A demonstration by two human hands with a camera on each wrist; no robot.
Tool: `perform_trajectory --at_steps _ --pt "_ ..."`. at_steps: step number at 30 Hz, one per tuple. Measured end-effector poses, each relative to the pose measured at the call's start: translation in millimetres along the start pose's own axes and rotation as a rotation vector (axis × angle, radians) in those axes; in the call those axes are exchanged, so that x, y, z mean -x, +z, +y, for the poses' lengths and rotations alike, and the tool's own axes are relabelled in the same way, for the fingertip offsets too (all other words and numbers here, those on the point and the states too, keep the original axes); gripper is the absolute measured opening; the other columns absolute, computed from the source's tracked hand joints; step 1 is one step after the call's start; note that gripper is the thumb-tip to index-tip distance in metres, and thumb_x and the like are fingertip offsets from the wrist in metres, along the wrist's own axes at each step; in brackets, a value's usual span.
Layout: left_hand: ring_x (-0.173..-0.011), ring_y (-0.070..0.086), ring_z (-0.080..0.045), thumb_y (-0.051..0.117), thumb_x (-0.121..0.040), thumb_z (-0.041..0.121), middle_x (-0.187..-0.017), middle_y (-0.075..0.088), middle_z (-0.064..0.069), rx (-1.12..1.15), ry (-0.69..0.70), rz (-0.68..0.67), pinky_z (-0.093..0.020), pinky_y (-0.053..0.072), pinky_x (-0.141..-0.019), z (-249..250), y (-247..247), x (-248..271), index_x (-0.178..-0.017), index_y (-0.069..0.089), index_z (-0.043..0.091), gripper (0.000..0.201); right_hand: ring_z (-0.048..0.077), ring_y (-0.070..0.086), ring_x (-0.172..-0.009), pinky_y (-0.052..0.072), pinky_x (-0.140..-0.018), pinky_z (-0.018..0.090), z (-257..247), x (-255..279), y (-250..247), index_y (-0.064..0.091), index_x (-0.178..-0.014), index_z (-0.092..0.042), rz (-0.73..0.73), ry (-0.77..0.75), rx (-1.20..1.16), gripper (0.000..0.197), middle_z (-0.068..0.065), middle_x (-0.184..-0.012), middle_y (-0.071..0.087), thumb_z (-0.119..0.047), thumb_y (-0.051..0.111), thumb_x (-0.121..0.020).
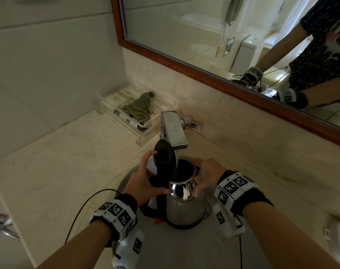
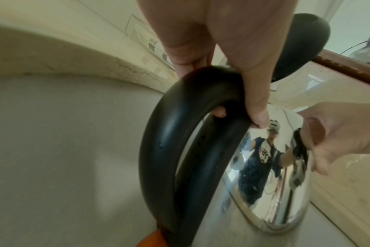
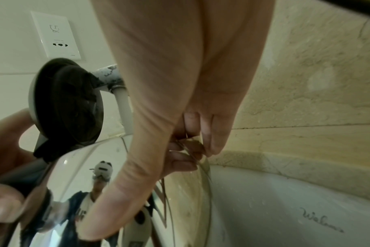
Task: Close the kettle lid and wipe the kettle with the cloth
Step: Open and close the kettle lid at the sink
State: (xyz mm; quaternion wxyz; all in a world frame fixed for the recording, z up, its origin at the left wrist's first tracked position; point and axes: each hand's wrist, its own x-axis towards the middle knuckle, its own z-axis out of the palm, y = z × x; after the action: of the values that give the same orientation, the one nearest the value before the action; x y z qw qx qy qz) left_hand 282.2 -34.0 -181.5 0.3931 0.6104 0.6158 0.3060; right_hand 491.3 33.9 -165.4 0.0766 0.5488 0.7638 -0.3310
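A steel kettle [image 1: 184, 210] with a black handle [image 2: 158, 142] stands in the sink basin [image 1: 165, 249]. Its black lid [image 1: 164, 158] is hinged up and open, right under the tap [image 1: 174, 129]. My left hand [image 1: 145, 179] grips the top of the handle, thumb on the steel, with fingertips reaching up behind the lid. My right hand [image 1: 206, 175] curls round the kettle's upper body near the rim. A green cloth [image 1: 140, 105] lies crumpled in a clear tray [image 1: 145, 136] at the back left. The wrist views show the lid [image 3: 68, 103] and shiny body [image 2: 275, 167] close up.
The marble counter [image 1: 68, 162] surrounds the basin, with a wood-framed mirror [image 1: 242, 45] above the backsplash. A wall socket [image 3: 55, 35] sits on the left wall. A metal fitting [image 1: 2, 224] is at the far left and a white object [image 1: 339, 235] at the right edge.
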Motion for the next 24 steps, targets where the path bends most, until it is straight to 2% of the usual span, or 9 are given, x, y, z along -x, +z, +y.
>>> perform_trajectory --at_steps 7,13,18,21,24 --pt "-0.068 0.057 0.004 0.085 -0.058 0.013 -0.075 0.058 0.013 -0.012 -0.01 -0.001 -0.008 0.044 -0.058 -2.9 1.0 -1.0 -0.136 0.012 0.038 0.11 0.021 0.053 -0.121 0.046 -0.099 0.03 0.2 0.9 -1.6 0.036 -0.141 -0.023 -0.011 -0.013 0.001 0.105 0.001 -0.13 0.059 -0.023 0.09 -0.051" --pt "-0.07 0.06 -0.002 0.086 -0.057 0.013 -0.075 0.06 0.008 -0.009 0.001 0.017 -0.012 0.046 -0.061 -5.3 2.2 -1.5 -0.126 0.01 0.049 0.108 0.022 0.055 -0.119 0.047 -0.096 0.03 0.2 1.1 -1.2 0.037 -0.14 -0.022 -0.014 0.003 -0.005 0.102 0.002 -0.127 0.06 -0.021 0.09 -0.053" --pt "-0.07 0.058 0.001 0.085 -0.057 0.012 -0.076 0.058 0.012 0.009 0.005 0.006 -0.015 0.049 -0.065 -4.2 1.7 -1.6 -0.134 0.012 0.039 0.109 0.02 0.056 -0.118 0.048 -0.096 0.029 1.3 0.6 0.3 0.04 -0.138 -0.022 -0.006 0.004 -0.011 0.1 0.0 -0.126 0.061 -0.024 0.09 -0.051" --pt "-0.071 0.058 0.002 0.086 -0.057 0.013 -0.077 0.058 0.013 0.025 0.005 0.004 -0.01 0.045 -0.063 -5.2 1.7 -2.2 -0.128 0.011 0.045 0.108 0.021 0.057 -0.116 0.047 -0.09 0.026 1.3 0.2 -0.3 0.041 -0.136 -0.02 -0.012 0.015 -0.002 0.096 0.002 -0.125 0.061 -0.024 0.09 -0.053" --pt "-0.072 0.059 -0.001 0.086 -0.057 0.014 -0.078 0.058 0.012 0.029 0.009 0.005 -0.018 0.051 -0.067 -4.9 1.5 -1.9 -0.125 0.01 0.048 0.108 0.021 0.056 -0.118 0.047 -0.094 0.029 0.9 -0.1 -0.8 0.039 -0.138 -0.021 -0.016 0.008 0.002 0.1 0.002 -0.126 0.061 -0.024 0.09 -0.052"
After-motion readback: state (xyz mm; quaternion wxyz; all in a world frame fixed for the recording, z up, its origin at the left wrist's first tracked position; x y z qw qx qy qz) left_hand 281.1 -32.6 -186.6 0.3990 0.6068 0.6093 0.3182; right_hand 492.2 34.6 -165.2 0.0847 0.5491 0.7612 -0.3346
